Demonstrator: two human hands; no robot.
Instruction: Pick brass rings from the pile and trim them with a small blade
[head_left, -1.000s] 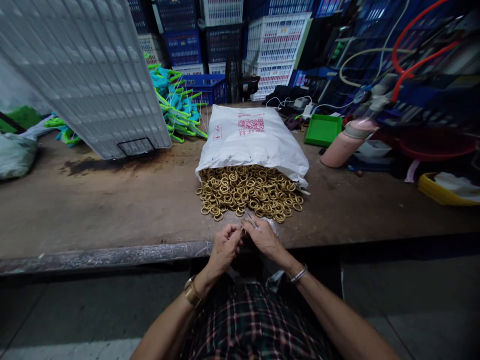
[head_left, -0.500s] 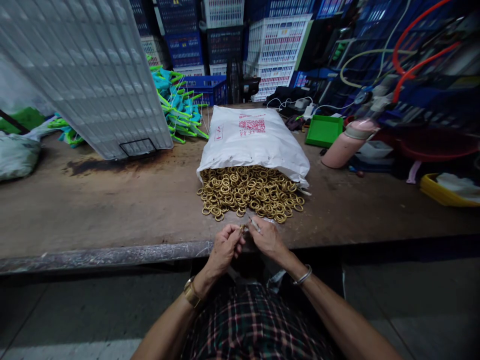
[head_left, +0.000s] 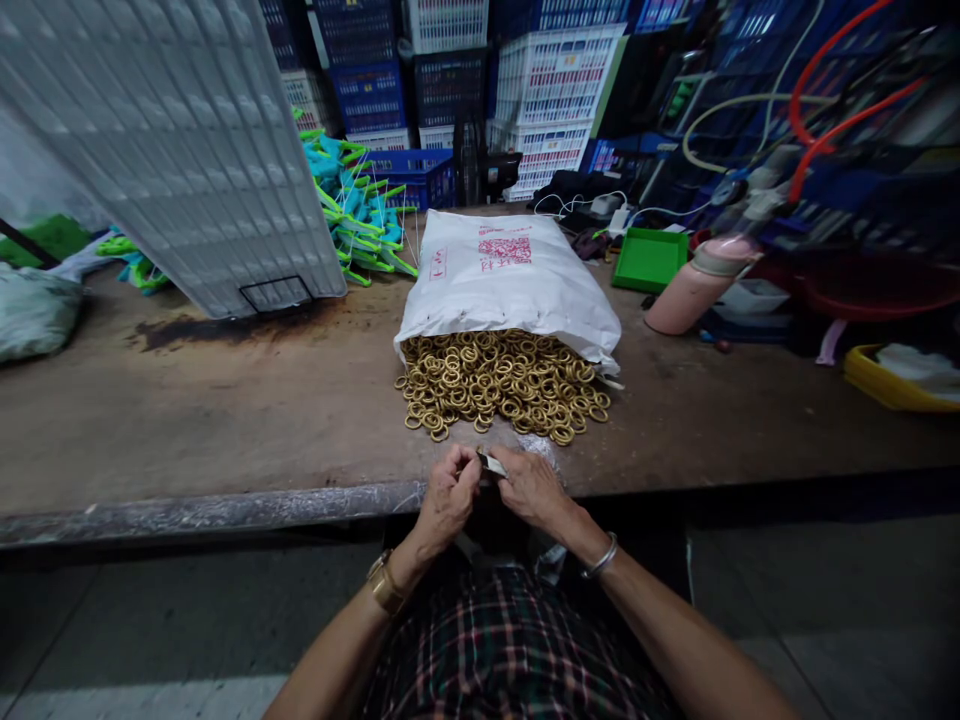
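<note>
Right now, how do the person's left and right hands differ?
The left hand has a gold watch at its wrist, the right hand a silver bangle. The right grips a slim pale tool; the left pinches something too obscured to name. Both have bent fingers and sit close together by the table's edge.

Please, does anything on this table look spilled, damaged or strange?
Yes. A dark stain marks the table around the foot of the white panel, odd against the lighter brown. Also, gold rings lie loose outside the white sack's open mouth; spilled or poured, I cannot tell.
</note>
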